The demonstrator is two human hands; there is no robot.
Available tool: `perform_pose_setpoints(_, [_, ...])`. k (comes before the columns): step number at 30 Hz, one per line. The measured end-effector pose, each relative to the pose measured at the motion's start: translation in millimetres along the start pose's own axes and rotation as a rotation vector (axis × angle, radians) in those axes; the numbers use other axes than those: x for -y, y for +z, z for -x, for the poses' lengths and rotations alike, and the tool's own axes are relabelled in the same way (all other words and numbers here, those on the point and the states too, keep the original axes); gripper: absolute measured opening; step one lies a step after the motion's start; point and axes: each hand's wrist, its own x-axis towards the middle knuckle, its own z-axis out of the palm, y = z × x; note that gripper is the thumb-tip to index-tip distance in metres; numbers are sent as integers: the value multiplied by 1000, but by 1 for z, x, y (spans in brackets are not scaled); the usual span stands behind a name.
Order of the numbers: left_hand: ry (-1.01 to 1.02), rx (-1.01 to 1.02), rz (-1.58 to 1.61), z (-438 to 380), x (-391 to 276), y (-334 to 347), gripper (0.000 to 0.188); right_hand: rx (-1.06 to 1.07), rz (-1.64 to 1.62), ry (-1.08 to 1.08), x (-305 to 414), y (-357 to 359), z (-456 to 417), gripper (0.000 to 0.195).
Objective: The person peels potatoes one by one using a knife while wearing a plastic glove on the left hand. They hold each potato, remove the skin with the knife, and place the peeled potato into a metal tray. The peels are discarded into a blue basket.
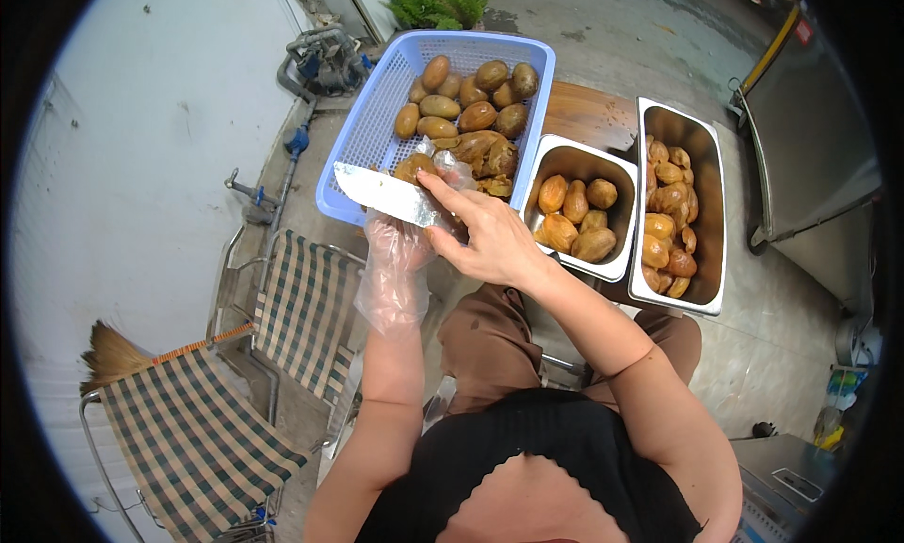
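My left hand [401,245], in a clear plastic glove, holds a brown oval fruit [415,167] over the near end of a blue plastic basket [339,147]. My right hand [494,236] is bare and grips a broad-bladed knife [385,195]. Its blade points left and lies across the near side of the fruit, hiding part of my left hand and the knife's handle. Whole brown fruits [439,106] fill the basket's far part. Nearer, beside my hands, sit soft torn skins [494,184].
Right of the basket, a small steel pan [623,252] and a longer steel pan [715,260] hold several smooth orange-brown fruits. All stand on a wooden table [590,112]. Checked folding chairs [198,444], a broom [116,356] and wall pipes [286,161] are on the left.
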Motion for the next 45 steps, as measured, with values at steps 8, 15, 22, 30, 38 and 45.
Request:
perform_pose_setpoints(8, [-16,-63,94,-1,-3,5,38,62,-90,90,6,-5,0,55])
perform_pose_setpoints(15, [-47,-145,165,0,-3,-2,39,-8,-398,15,-5,-11,5,49])
perform_pose_setpoints(22, [-104,8,-18,-4,1,15,59,41,-844,258,-18,-40,10,47])
perform_pose_setpoints(30, [-80,-93,-165,-1,2,17,66,-131,-777,357,-28,-58,11,46])
perform_pose_setpoints(38, [-57,-86,-346,-3,6,32,62,112,-720,286,-25,-46,16,59])
perform_pose_setpoints(45, [-156,-122,-442,1,4,21,60,235,-405,105,-10,-56,12,62])
